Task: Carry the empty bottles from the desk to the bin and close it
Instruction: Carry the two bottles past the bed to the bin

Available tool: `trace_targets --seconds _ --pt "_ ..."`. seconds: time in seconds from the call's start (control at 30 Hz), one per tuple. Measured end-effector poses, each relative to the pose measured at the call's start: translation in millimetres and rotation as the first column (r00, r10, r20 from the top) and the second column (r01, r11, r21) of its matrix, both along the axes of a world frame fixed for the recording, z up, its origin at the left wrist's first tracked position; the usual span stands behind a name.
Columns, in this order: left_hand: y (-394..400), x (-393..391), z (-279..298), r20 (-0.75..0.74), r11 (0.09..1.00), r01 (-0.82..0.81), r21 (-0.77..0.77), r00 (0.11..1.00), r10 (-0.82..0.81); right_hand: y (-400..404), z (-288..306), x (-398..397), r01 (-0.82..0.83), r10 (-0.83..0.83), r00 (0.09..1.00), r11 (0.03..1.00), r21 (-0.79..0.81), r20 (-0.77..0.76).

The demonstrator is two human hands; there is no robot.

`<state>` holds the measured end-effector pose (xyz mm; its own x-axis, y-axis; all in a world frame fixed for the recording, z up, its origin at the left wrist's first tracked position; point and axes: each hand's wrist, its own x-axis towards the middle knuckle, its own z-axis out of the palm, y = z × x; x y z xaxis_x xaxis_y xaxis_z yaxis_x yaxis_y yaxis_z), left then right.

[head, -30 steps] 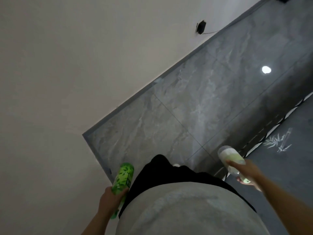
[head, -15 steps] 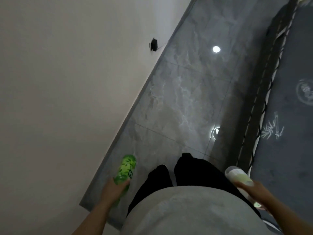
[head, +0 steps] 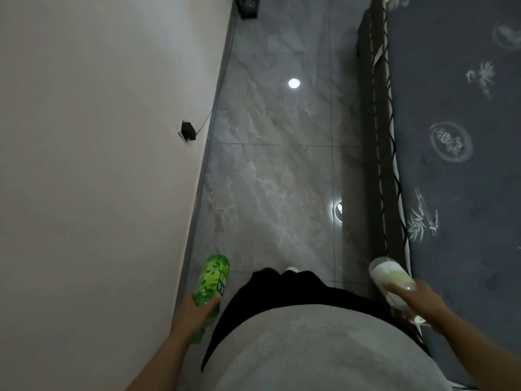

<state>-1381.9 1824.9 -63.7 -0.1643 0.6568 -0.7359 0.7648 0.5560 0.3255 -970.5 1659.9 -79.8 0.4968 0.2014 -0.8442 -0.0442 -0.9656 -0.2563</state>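
My left hand [head: 194,311] is closed around a green bottle [head: 212,280] with a leaf-patterned label, held low beside my left hip with its base pointing forward. My right hand [head: 420,303] grips a clear bottle [head: 390,276] with a pale label, held low at my right side next to the bed edge. No bin or desk is in view.
A narrow strip of grey marble-look floor [head: 270,170] runs ahead between a white wall [head: 98,165] on the left and a bed with a dark patterned cover [head: 456,165] on the right. A black plug [head: 188,130] sits in a wall socket. A dark object [head: 248,7] stands at the far end.
The view has swung so the corridor now runs straight ahead; I have moved forward along the wall. Both hands still hold their bottles at my sides.
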Motion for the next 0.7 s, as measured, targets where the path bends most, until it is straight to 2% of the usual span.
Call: trace_targets --seconds 0.2,0.3,0.5,0.7 --pt "55 0 -8 -0.088 0.984 -0.012 -0.179 0.996 -0.004 104 11 37 0.037 -0.036 0.999 0.996 0.084 -0.012" --pt "104 14 -9 -0.078 0.973 0.007 -0.231 0.997 -0.026 143 9 50 0.078 -0.076 0.997 0.993 0.093 -0.031" --pt "227 73 -7 -0.055 0.981 0.124 -0.153 0.99 -0.133 188 6 66 0.173 -0.174 0.984 0.985 -0.02 -0.038" --pt "359 172 3 0.015 0.968 0.25 -0.018 0.968 -0.25 212 8 92 0.263 -0.267 0.963 0.958 -0.113 -0.024"
